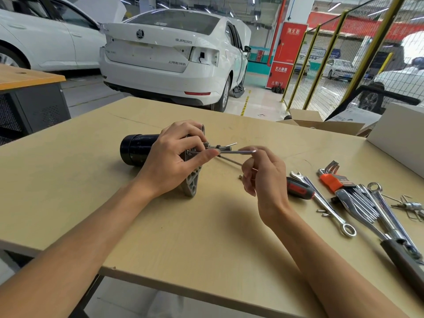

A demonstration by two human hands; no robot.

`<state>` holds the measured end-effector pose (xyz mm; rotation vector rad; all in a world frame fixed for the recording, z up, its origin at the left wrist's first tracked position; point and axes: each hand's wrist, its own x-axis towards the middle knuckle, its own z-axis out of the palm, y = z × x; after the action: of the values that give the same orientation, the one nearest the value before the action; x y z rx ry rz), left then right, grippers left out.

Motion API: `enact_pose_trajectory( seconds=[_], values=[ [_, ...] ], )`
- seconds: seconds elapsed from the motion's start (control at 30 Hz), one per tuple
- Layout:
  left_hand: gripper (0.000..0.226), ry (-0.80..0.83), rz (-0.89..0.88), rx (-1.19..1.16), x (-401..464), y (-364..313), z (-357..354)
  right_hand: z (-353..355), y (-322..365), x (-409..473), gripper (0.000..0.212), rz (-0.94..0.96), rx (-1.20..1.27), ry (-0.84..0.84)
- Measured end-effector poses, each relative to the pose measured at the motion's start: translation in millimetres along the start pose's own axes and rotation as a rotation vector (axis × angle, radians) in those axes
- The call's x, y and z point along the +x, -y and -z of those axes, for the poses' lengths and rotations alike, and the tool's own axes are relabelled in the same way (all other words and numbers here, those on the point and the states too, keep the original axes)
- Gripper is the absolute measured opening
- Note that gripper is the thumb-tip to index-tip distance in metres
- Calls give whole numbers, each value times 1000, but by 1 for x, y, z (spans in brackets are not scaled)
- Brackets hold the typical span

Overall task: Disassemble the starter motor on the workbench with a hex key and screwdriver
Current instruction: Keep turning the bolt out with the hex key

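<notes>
Hands (174, 157) on motor (137, 149), w/ hex key (238, 152)

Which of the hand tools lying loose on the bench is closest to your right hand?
The screwdriver with the red-and-black handle, lying just beside the right hand. The open-ended spanner and the orange-holdered hex key set lie farther right.

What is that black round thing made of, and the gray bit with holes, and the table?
The black cylindrical motor body looks like painted or coated metal, smooth with a dull sheen, though it could be plastic. The gray bracket with round holes seems to be cast metal, probably aluminium, matte and slightly rough. The beige tabletop looks like laminated board: flat, even colour, faint scuffs.
</notes>
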<state>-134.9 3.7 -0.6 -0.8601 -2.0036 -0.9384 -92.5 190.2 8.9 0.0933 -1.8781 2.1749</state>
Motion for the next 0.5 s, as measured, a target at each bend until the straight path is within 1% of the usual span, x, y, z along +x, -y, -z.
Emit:
enact_pose_trajectory(
  seconds=[0.07, 0.13, 0.23, 0.37, 0.43, 0.5],
  values=[
    [46, -8, -18, 13, 0, 1, 0, 1, 1, 1, 42, -33, 24, 15],
    [42, -20, -29, 33, 0, 2, -1, 1, 2, 0, 54, -31, 44, 85],
    [38, -28, -37, 41, 0, 2, -2, 0, 2, -2, 47, -5, 75, 172],
    [39, -26, -33, 37, 0, 2, -1, 2, -1, -2, 29, 79, 77, 207],
    [39, -18, -26, 41, 0, 2, -1, 1, -1, -2, 26, 123, 44, 210],
    [40, -13, -12, 26, 0, 1, -1, 0, -1, -4, 28, 147, 16, 205]
  ],
)
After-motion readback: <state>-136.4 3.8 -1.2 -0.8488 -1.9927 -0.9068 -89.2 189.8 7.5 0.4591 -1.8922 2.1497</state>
